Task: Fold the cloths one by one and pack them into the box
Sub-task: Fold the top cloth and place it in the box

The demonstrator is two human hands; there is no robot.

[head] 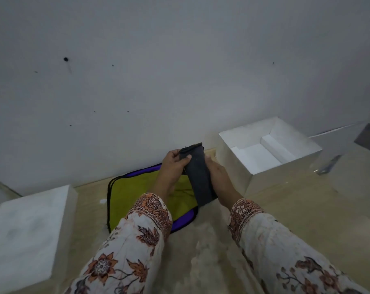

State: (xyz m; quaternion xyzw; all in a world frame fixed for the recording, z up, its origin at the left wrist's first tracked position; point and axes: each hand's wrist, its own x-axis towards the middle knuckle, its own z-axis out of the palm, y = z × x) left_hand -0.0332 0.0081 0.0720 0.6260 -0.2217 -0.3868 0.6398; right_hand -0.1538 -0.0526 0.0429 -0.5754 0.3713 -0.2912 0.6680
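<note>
Dark cloth (pixel 199 177): folded narrow, soft, light, likely floppy; held above the desk (pixel 285 209), left hand (pixel 175 164) pinching its top, right hand (pixel 217 172) gripping its side. Best supported at both ends. Box (pixel 271 166) open alongside.

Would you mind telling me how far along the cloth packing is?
Nothing looks packed: the open box shows no cloth inside. In hand: both the left hand and right hand hold a folded dark cloth. Left: boxing it, then the green cloth lying flat beneath.

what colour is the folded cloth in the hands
Dark grey, nearly charcoal: the folded cloth held by both hands, seen in the head view.
</note>
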